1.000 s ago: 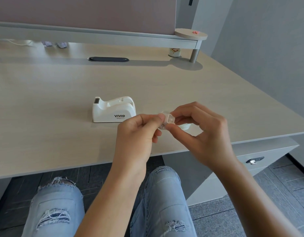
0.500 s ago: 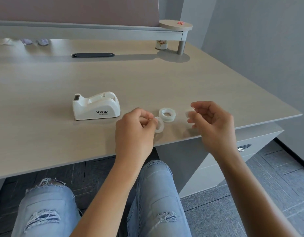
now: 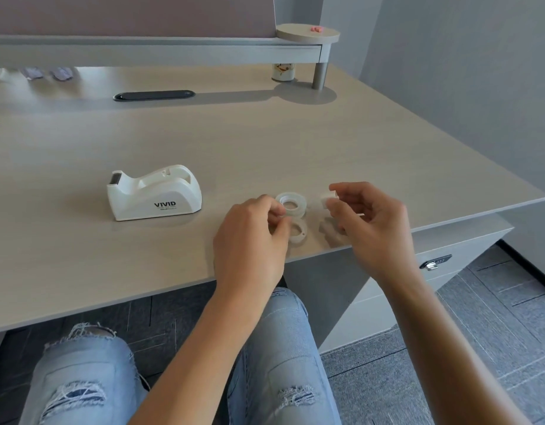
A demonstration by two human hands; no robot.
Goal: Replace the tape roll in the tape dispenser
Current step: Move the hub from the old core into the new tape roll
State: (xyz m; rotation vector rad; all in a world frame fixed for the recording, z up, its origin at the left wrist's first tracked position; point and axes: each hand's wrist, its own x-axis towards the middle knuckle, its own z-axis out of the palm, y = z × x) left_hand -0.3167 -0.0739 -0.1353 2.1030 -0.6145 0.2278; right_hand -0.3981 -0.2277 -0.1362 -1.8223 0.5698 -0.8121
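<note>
A: Fingers first, what have I got?

B: R hand (image 3: pixel 369 219): thumb + index pinched narrow on a small white hub piece (image 3: pixel 328 200), held clear above the desk (image 3: pixel 81 265). L hand (image 3: pixel 251 237): fingertips curled in on a thin empty tape core (image 3: pixel 298 231), near the desk's front edge; can't tell if the core rests on the surface or is just lifted.

A: And the fresh roll?

B: Clear tape roll (image 3: pixel 291 204) lies flat on the desk just behind the core, between my two hands, touching neither as far as I see. Dispenser (image 3: pixel 153 193), white, marked VIVID, sits well to the left with its cradle open and no roll in it.

A: Handling notes?

B: My guess: roll is light and stiff, outer face slick, sticky only at the loose end. Best hold is by the flat rims, thumb and finger opposite, not squeezing the wound face. Hub probably needs a straight push into the roll's bore, and being small it's easy to fumble.
</note>
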